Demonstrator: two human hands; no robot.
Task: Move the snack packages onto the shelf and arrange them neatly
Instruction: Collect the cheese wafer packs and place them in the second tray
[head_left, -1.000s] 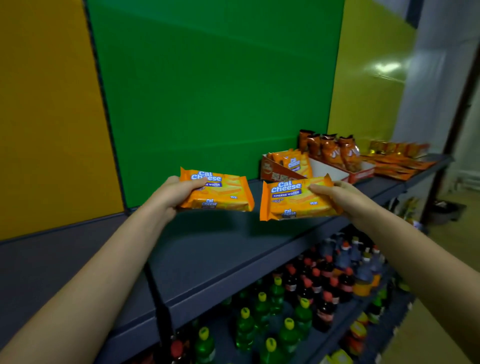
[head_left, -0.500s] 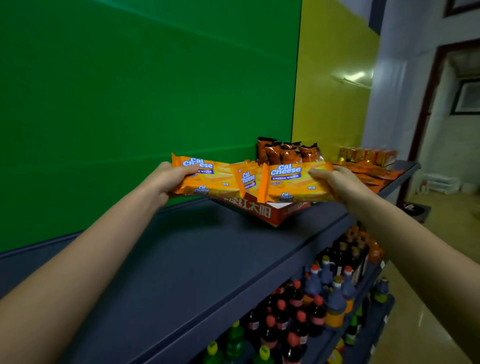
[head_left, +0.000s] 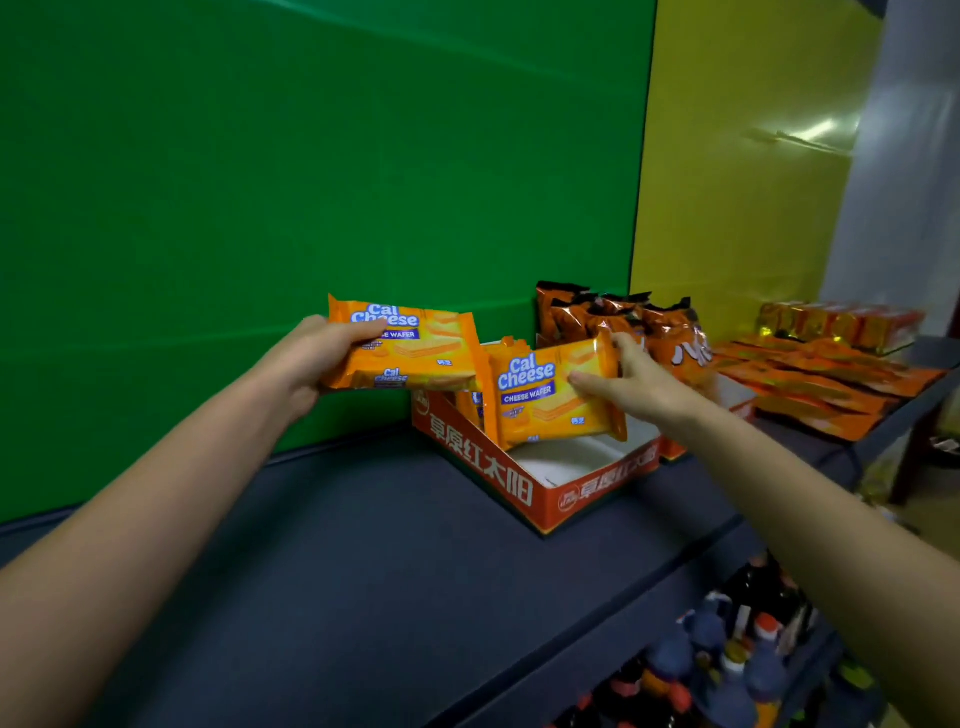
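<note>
The dark shelf (head_left: 363, 545) carries a red open-topped carton (head_left: 488, 467) towards its back edge, turned corner-on. Both bare arms reach forward over the shelf. The left hand (head_left: 306, 358) grips one end of a Cal Cheese wafer pack (head_left: 410, 345), thumb on its face. Its other fingers are hidden behind the pack, which is held level above the carton's left wall. The right hand (head_left: 639, 384) pinches a second wafer pack (head_left: 550, 395), thumb on the front and fingers curled over its right end. This pack stands tilted inside the carton. It covers most of further packs (head_left: 470, 408) there. Brown snack bags (head_left: 597, 317) behind are blurred.
</note>
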